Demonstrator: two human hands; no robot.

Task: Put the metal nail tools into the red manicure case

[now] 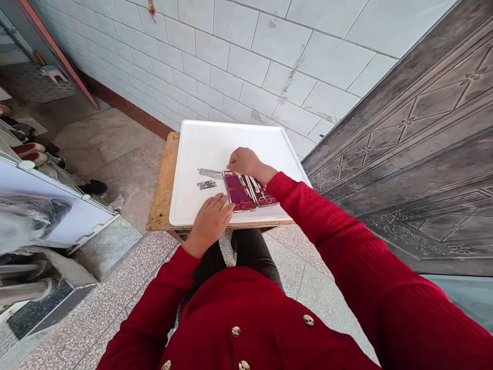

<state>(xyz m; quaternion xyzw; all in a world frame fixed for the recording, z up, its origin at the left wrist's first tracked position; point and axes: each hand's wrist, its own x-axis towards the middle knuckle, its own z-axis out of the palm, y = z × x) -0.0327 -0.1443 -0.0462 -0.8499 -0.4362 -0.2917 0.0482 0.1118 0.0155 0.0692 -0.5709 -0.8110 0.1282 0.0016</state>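
An opened maroon manicure case (pixel 239 192) lies on a white board (pixel 234 139), with slim metal tools and small scissors (pixel 265 198) in its right half. My left hand (pixel 210 220) rests at the board's front edge, fingers stretched out, thumb near the case's lower left corner. Above the case's upper edge my right hand (pixel 245 160) is closed, fingers curled; what they grip, if anything, is hidden. Left of the case lie a nail clipper (pixel 207 184) and long thin metal tools (pixel 210 173), their right ends close to the case.
The board sits on a wooden table (pixel 162 198) against a tiled wall (pixel 231 56). A patterned metal door (pixel 416 123) stands at right. On the left is a shoe rack (pixel 57 169) holding several shoes.
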